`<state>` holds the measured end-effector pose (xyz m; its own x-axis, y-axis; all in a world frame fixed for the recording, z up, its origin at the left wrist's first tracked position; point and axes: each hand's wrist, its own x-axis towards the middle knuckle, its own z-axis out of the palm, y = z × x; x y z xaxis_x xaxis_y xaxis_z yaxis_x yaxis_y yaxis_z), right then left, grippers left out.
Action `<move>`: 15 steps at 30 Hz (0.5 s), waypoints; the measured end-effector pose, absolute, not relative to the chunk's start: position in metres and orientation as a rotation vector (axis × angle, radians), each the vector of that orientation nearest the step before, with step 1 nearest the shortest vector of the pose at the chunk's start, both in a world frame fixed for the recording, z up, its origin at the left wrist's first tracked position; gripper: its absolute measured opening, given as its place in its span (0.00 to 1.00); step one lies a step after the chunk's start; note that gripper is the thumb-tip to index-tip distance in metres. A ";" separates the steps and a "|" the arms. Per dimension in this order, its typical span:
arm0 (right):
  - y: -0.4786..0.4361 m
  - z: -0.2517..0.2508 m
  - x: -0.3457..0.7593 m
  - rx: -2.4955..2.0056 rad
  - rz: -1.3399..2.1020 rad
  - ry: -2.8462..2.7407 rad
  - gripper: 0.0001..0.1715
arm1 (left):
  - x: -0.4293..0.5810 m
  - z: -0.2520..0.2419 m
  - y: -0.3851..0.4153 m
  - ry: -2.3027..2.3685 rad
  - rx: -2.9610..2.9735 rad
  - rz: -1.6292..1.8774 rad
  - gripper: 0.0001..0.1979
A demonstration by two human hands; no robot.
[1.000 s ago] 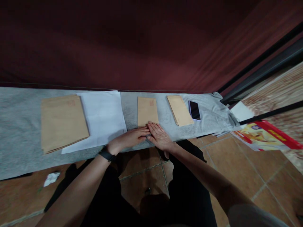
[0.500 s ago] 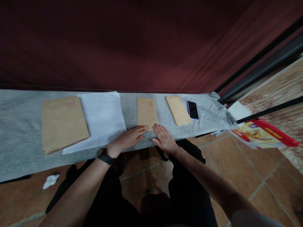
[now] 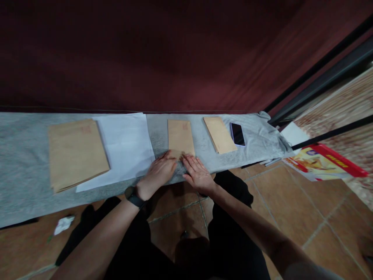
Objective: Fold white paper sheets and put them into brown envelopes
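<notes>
A brown paper envelope [image 3: 180, 134] with a faint red stamp mark lies on the grey cloth in front of me. My left hand [image 3: 162, 167] rests at its lower left corner, fingers stretched and laid against the paper. Over the lower right edge lies my right hand [image 3: 197, 171], flat, with the fingers extended onto the envelope. Both hands press from above and grip nothing. The fingertips cover the envelope's near edge.
Left are a stack of larger brown envelopes [image 3: 77, 155] and white paper sheets [image 3: 125, 144]. Right are smaller brown envelopes [image 3: 220, 135] and a phone [image 3: 237, 134]. A grey cloth [image 3: 23, 167] covers the narrow table. A red and yellow box [image 3: 323, 161] stands beyond its right end.
My right hand has slid left, further over the envelope's lower edge. My left hand has shifted slightly, with its fingers now higher on the corner. The envelope stays in place.
</notes>
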<state>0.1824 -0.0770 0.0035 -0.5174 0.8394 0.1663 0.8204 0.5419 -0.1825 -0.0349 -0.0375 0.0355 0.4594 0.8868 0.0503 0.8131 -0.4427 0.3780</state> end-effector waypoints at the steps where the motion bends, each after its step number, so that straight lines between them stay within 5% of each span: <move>1: -0.078 0.003 0.180 -1.390 0.131 -2.547 0.38 | -0.034 0.033 -0.036 1.470 2.403 0.369 0.18; 7: -0.077 0.000 0.177 -1.463 0.185 -2.477 0.38 | -0.022 0.030 -0.032 1.567 2.279 0.506 0.18; 15: -0.073 0.006 0.168 -1.532 0.194 -2.373 0.31 | -0.019 0.031 -0.013 1.709 1.640 0.671 0.37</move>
